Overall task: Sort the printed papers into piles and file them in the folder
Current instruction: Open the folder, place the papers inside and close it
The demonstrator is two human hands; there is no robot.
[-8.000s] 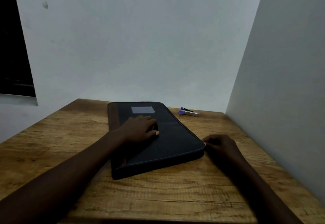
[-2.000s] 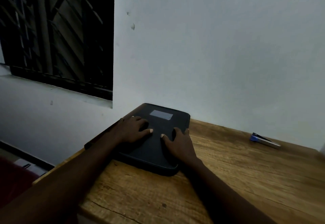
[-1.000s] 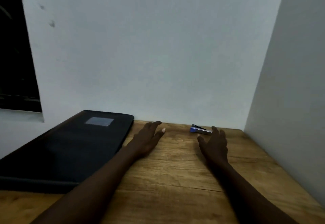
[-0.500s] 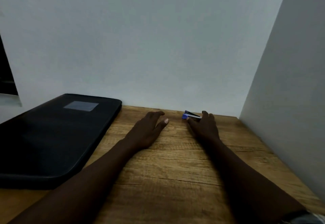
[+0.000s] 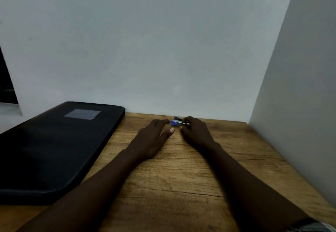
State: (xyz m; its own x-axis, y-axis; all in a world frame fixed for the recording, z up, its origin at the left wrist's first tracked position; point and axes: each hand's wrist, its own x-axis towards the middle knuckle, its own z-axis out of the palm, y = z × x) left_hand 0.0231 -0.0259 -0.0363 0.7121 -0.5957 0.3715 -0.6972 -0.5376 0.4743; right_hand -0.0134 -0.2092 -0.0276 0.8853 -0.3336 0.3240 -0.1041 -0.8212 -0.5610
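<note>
A black zip folder (image 5: 54,148) with a grey label patch lies closed on the left of the wooden table (image 5: 181,180). No printed papers show. A small blue and silver stapler (image 5: 177,122) sits near the back wall. My right hand (image 5: 195,132) curls its fingers round the stapler's right part. My left hand (image 5: 154,137) lies flat on the wood just left of the stapler, fingers straight, holding nothing.
Pale walls close the table at the back (image 5: 163,49) and on the right (image 5: 300,104). A dark window (image 5: 5,86) shows at the far left. Bare wood lies between my forearms and toward the front edge.
The folder was pushed to the left and both hands left it. My right hand reached the stapler at the back and has closed round it; my left hand followed beside it.
</note>
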